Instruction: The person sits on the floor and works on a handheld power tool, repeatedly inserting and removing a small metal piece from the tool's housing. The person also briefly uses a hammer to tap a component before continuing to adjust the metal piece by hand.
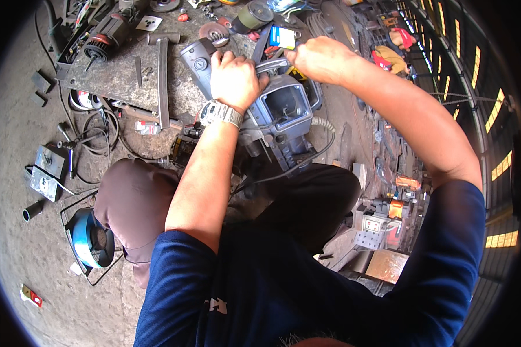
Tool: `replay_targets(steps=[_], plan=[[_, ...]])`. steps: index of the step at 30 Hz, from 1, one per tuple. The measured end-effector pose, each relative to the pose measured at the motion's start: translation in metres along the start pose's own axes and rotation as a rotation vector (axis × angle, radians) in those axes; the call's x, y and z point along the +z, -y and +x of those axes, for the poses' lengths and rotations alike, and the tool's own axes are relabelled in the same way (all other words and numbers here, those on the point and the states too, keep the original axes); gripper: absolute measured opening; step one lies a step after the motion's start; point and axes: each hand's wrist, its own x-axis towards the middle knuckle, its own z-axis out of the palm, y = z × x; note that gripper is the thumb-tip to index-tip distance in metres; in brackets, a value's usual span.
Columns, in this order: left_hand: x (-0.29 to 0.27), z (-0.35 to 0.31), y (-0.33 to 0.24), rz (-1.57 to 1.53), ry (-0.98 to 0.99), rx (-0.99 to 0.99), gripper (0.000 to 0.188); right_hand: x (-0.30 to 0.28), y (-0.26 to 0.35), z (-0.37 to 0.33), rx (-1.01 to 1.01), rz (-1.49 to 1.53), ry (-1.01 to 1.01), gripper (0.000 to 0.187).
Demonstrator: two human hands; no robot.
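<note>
A large grey power tool housing [282, 132] stands tilted in front of my knees, with a square opening on its upper face and a cord at its side. My left hand [235, 79], with a metal watch on the wrist, is wrapped over the housing's far part, beside a grey cylindrical section [197, 63]. My right hand [324, 61] is closed at the far right end of the housing, next to a grey bar-like part [272, 64]. What its fingers hold is hidden. A blue, yellow and white small box [282, 38] lies just beyond that hand.
A worn metal work plate [124, 75] at the far left carries a motor part [107, 37] and a steel hammer-like bar [162, 81]. Cables [107, 136], sockets and a blue round fan-like device [92, 238] lie on the floor to the left. Tools and machine parts [396, 208] clutter the right.
</note>
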Motion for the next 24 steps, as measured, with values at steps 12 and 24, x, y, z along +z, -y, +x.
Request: replay_targets(steps=[12, 24], plan=[[0.0, -0.001, 0.001, -0.02, 0.017, 0.001, 0.04, -0.008, 0.009, -0.005, 0.091, 0.145, 0.061, 0.015], [0.002, -0.001, 0.001, -0.031, -0.013, 0.011, 0.04, 0.03, 0.002, -0.017, 0.141, 0.048, -0.193, 0.022]])
